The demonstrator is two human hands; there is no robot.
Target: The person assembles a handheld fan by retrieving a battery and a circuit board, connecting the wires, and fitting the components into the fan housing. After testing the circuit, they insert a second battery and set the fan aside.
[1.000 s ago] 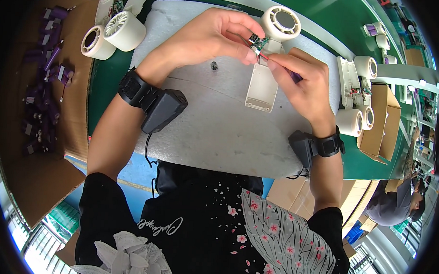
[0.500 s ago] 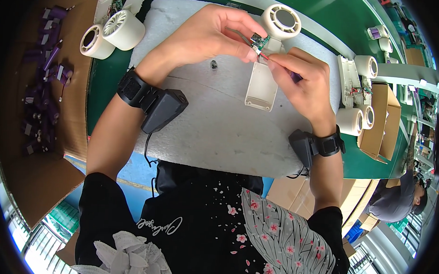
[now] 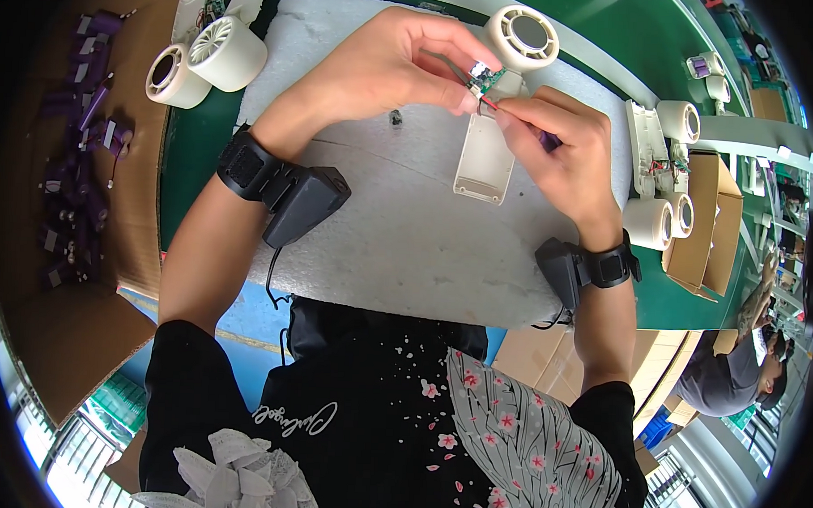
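My left hand point(image 3: 402, 64) pinches a small green circuit board point(image 3: 486, 78) between thumb and fingertips. A white connector shows on the board, and a short red wire point(image 3: 490, 103) runs from it to my right hand point(image 3: 567, 143). The right thumb and index finger are closed on that wire. Partly hidden under the right fingers is a purple battery cell point(image 3: 549, 142). Below both hands an open cream plastic housing point(image 3: 482, 172) lies on the grey foam mat point(image 3: 372, 226). Its round fan head point(image 3: 525, 41) sits just beyond my fingers.
A cardboard box point(image 3: 140, 182) at left holds several purple battery cells point(image 3: 94, 109). Cream fan units point(image 3: 230, 55) stand at the mat's upper left, others point(image 3: 654, 222) at right beside a small open carton point(image 3: 705, 224). A person point(image 3: 733, 377) is at the far right.
The circuit board has tilted slightly in my left fingers, showing more of its white connector. Both hands otherwise hold their places. The person at far right has shifted an arm.
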